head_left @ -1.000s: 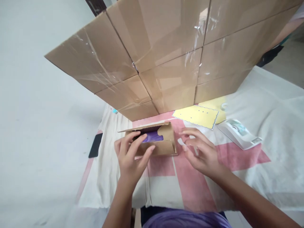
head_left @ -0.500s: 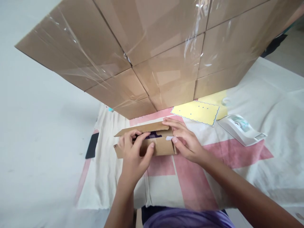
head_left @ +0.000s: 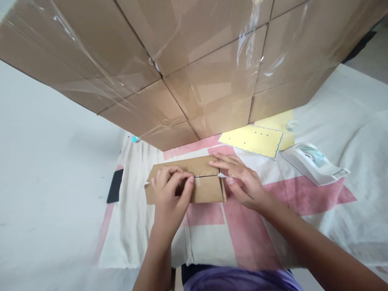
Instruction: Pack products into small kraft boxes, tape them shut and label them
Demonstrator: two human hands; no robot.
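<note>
Crosswise, the cardboard box (head_left: pixel 207 190) is lying under the left hand (head_left: pixel 170 186), fingertips together, its right end meeting the right hand (head_left: pixel 246 181), unclear whether pinching the white strip (head_left: pixel 222 175).

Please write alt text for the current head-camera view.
A person's left hand and right hand are on a small cardboard box whose top flaps nearly meet, the right also holding a small white strip. A yellow sheet and white tape dispenser lie to the right; a large taped cardboard panel stands behind.
</note>
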